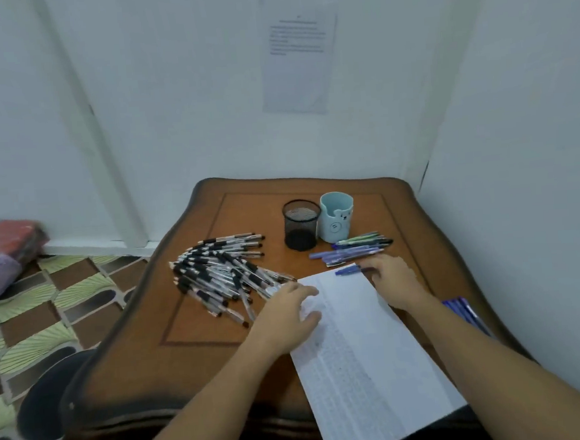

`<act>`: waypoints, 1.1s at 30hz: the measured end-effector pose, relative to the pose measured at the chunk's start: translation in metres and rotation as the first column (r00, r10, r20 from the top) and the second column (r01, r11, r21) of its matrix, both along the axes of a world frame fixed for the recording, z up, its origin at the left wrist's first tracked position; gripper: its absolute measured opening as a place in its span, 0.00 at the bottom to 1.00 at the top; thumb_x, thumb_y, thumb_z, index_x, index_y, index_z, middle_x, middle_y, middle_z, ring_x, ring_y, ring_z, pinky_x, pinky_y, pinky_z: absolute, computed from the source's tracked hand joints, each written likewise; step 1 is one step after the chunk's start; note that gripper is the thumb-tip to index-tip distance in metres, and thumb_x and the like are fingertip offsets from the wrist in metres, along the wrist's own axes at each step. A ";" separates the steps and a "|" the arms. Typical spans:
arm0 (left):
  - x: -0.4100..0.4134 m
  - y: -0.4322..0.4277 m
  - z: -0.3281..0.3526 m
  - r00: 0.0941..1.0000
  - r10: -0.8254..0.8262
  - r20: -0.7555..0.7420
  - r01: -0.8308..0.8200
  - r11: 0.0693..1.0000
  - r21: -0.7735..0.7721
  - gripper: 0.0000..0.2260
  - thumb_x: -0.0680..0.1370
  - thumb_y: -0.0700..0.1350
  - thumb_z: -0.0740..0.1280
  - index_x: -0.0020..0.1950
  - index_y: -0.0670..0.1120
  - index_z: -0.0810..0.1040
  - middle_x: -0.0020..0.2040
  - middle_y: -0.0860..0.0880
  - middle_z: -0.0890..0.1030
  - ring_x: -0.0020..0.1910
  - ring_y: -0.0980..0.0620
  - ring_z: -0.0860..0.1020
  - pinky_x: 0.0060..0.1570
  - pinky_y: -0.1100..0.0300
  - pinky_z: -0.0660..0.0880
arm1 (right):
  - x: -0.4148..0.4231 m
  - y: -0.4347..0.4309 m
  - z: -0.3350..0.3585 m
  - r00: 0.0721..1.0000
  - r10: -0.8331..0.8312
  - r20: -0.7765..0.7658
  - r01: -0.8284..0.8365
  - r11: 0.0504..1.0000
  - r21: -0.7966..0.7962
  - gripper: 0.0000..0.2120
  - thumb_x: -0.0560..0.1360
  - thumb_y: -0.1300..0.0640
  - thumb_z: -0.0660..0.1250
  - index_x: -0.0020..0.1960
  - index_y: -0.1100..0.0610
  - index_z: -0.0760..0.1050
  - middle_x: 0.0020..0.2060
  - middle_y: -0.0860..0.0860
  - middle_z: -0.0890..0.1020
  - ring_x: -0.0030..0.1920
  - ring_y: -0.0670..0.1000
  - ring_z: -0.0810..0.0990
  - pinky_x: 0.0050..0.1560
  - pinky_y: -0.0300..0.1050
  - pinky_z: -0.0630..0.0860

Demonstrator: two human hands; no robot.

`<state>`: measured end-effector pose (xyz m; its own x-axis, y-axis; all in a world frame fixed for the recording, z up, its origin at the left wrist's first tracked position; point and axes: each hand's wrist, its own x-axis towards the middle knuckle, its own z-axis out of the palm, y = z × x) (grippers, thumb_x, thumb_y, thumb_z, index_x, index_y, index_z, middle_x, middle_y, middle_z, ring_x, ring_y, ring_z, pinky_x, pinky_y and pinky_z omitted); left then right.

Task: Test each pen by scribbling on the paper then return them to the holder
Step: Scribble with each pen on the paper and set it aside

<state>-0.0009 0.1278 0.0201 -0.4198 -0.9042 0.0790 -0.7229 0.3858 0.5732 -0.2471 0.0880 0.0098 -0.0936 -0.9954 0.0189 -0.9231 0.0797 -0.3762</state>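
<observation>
Hands: left (pixel 288 311) on paper (pixel 363 352), right (pixel 394 281) pinching pen (pixel 347 269)

The table (pixel 200 329) is glossy brown wood; the paper (pixel 367 369) is matt white. One holder (pixel 301 224) is black wire mesh, the other holder (pixel 337 220) smooth pale-blue plastic.

Bare forearms end in a bare left hand (pixel 286 314) and right hand (pixel 394 281).

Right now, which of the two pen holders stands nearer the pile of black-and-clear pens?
The black wire-mesh holder; the pale blue bear-face holder stands on its other side, farther from the pen pile.
</observation>
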 end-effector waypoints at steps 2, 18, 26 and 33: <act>-0.005 0.006 -0.012 0.999 -0.023 0.026 0.022 0.999 0.023 0.19 0.78 0.53 0.65 0.68 0.53 0.72 0.66 0.54 0.71 0.63 0.55 0.71 0.61 0.62 0.69 | -0.002 0.005 0.003 0.999 0.009 -0.041 -0.008 1.000 0.016 0.21 0.79 0.63 0.59 0.66 0.45 0.77 0.67 0.50 0.77 0.64 0.59 0.74 0.64 0.56 0.73; 0.000 0.030 -0.049 0.980 -0.008 0.201 0.034 0.991 -0.126 0.32 0.79 0.63 0.55 0.79 0.49 0.57 0.79 0.51 0.55 0.77 0.54 0.51 0.73 0.59 0.44 | -0.003 0.010 0.011 1.000 0.001 -0.031 0.000 0.999 0.037 0.02 0.83 0.54 0.62 0.54 0.48 0.72 0.54 0.48 0.79 0.55 0.49 0.76 0.59 0.48 0.72; 0.001 0.028 -0.052 0.980 -0.021 0.197 0.051 0.988 -0.148 0.32 0.79 0.65 0.53 0.78 0.49 0.58 0.79 0.51 0.56 0.77 0.55 0.52 0.73 0.61 0.44 | 0.024 0.045 0.052 0.315 -0.143 0.938 0.046 0.990 0.136 0.09 0.80 0.62 0.65 0.57 0.56 0.80 0.51 0.57 0.85 0.46 0.54 0.84 0.34 0.41 0.78; 0.001 0.032 -0.049 0.986 -0.015 0.168 0.040 0.988 -0.147 0.30 0.80 0.63 0.54 0.78 0.49 0.59 0.79 0.52 0.57 0.77 0.55 0.53 0.73 0.60 0.44 | 0.031 0.058 0.043 0.318 -0.170 0.933 0.043 0.985 0.165 0.08 0.77 0.56 0.68 0.49 0.61 0.82 0.31 0.52 0.74 0.33 0.49 0.70 0.30 0.40 0.69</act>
<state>0.0005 0.1594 -0.0289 -0.4630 -0.8754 0.1392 -0.7909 0.4789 0.3811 -0.2160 0.1455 0.0528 -0.0904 -0.9653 -0.2451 0.0657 0.2398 -0.9686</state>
